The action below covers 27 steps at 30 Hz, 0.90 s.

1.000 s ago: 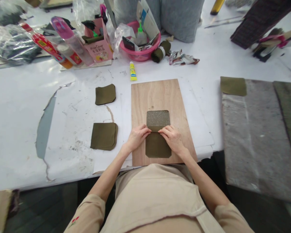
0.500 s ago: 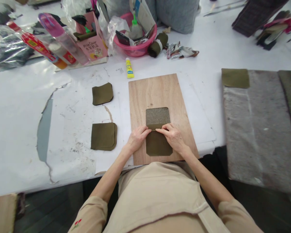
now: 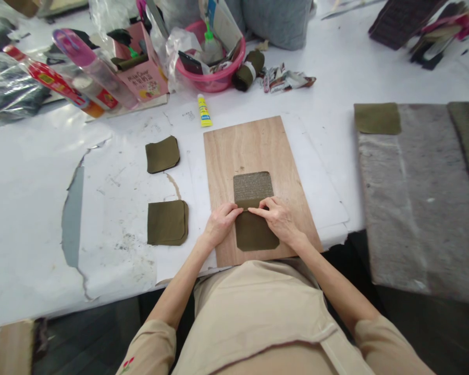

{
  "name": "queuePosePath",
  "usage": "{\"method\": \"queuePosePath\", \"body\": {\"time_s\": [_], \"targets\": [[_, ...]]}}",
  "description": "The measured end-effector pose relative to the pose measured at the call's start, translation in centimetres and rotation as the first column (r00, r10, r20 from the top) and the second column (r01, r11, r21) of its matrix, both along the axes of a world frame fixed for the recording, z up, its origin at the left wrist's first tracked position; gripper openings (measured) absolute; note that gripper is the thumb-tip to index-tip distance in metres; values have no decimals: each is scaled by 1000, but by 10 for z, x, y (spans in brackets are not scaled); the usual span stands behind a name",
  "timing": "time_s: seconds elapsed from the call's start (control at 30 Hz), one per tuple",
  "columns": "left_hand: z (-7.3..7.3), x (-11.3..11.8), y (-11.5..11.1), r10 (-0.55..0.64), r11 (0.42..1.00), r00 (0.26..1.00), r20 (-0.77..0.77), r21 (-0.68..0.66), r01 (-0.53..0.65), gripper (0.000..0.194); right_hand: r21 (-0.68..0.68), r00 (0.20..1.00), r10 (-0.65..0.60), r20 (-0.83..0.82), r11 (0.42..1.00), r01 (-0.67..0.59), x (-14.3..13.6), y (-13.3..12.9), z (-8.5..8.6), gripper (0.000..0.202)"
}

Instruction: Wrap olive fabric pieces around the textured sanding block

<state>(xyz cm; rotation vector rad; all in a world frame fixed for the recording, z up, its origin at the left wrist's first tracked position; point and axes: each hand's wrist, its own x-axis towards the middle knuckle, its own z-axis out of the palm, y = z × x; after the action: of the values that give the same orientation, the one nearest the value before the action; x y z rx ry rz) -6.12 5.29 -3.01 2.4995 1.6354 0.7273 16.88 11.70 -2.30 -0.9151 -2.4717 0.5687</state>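
An olive fabric piece (image 3: 257,232) lies on a wooden board (image 3: 250,143), its upper part a rough, speckled rectangle (image 3: 252,186). A folded edge runs across its middle. My left hand (image 3: 221,221) pinches the left end of this fold with thumb and forefinger. On the right part of the fold, my right hand (image 3: 278,219) presses with its fingertips, fingers drawn together. Left of the board lie two small stacks of olive pieces, an upper stack (image 3: 162,154) and a lower stack (image 3: 166,223).
A yellow glue tube (image 3: 204,111) lies above the board. Behind are a pink basket (image 3: 214,80), a pink box (image 3: 146,78), bottles (image 3: 50,78) and a fabric roll (image 3: 249,70). A grey padded board (image 3: 426,203) with an olive piece (image 3: 378,118) is at right.
The whole view has shifted slightly. Both hands stay at the fold, and the right fingertips sit slightly differently along it.
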Motion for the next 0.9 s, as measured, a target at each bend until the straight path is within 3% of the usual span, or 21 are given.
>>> {"method": "queuePosePath", "body": {"time_s": [0.4,0.9], "targets": [[1,0,-2,-6,1000,999,-42,-12,5,28,-15,1000,-9,24,1000,9,-1,-1,2,33],[4,2,-2,-21,999,982,-186,32,27,26,114,993,14,119,993,-28,-2,-1,4,31]]}}
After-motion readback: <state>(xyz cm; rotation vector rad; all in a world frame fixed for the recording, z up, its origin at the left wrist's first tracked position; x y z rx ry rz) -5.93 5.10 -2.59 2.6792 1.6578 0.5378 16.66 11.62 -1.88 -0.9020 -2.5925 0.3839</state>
